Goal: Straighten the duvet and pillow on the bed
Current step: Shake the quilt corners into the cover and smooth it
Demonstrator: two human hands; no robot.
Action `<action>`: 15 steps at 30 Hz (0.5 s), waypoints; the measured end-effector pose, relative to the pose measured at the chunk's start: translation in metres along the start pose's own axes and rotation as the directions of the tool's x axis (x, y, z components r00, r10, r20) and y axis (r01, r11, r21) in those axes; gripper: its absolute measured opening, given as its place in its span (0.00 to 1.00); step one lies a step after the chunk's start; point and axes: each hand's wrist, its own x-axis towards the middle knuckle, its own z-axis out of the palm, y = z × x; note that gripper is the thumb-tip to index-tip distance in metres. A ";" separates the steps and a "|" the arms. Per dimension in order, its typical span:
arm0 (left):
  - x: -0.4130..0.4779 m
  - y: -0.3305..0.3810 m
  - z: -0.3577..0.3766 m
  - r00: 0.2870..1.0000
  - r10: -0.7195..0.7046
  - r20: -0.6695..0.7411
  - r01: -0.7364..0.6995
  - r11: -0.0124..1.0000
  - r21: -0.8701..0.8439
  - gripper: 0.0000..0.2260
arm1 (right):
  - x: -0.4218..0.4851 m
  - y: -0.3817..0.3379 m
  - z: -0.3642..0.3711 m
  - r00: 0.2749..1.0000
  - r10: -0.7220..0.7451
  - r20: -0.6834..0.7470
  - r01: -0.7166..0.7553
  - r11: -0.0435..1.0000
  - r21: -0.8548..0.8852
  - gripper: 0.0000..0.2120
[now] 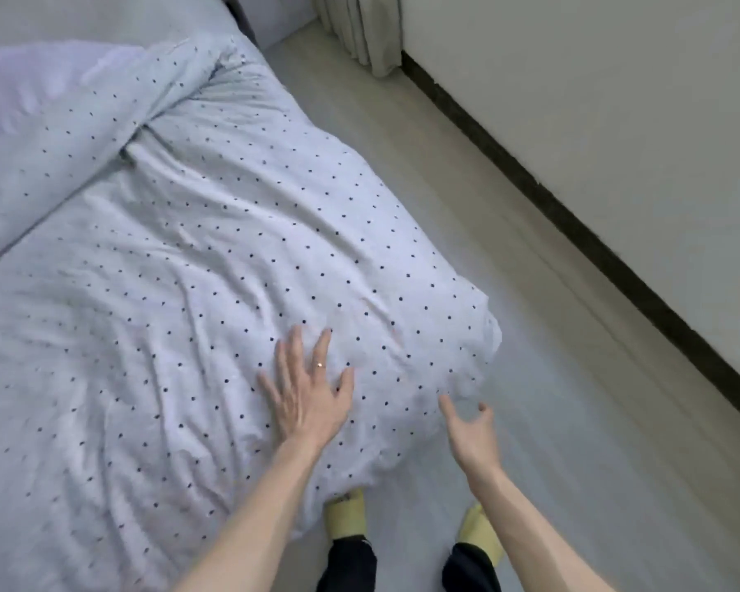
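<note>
Duvet (214,258), pale with small dark dots, covers the bed (82,19) from the folded-back bulge at the upper left down to a rumpled corner that spills over the near right edge toward the floor (466,185). Its long axis runs on a diagonal, from that far fold toward the person's feet in yellow slippers (347,512). No pillow can be told apart with certainty; the plain pale mound at the upper left may be one, or only the duvet's underside.

The left hand (306,399) lies flat on the cloth just inside the corner, fingers (293,348) spread wide and pressing down, gripping nothing. The right hand (471,433) hovers beside the hanging edge, palm turned inward, its fingers (447,405) parted and curled, just short of the fabric or barely brushing it; closed on nothing.

What the coming move likely turns on: the loose corner lies just ahead and to the left of the right hand, between the two hands, so the right is the nearer one to catch the edge while the left pins the top. A pull would probably go along the bed's side, toward the foot, to draw out the creases fanning from the left palm
</note>
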 end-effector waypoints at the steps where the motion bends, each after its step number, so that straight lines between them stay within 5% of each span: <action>1: -0.018 -0.019 0.008 0.998 -0.060 0.015 0.060 0.998 0.003 0.33 | 0.000 0.005 0.011 0.999 -0.008 0.035 0.007 1.000 0.031 0.43; 6: -0.087 -0.085 0.032 0.994 -0.064 0.085 0.059 0.997 0.056 0.35 | -0.004 0.022 0.060 0.951 0.078 0.300 -0.077 0.997 -0.017 0.23; 10: -0.097 -0.112 0.026 0.999 0.022 0.044 -0.025 0.998 0.062 0.32 | 0.007 0.010 0.068 0.952 -0.292 0.095 0.302 0.837 -0.456 0.18; 12: -0.105 -0.141 0.022 1.000 0.026 0.007 -0.026 0.997 0.069 0.32 | 0.015 0.010 0.059 0.940 -0.341 -0.014 0.278 0.788 -0.549 0.17; 15: -0.123 -0.192 0.018 0.996 -0.067 -0.062 0.068 0.998 0.009 0.31 | 0.012 0.018 0.050 0.952 -0.224 -0.210 0.078 0.838 -0.540 0.23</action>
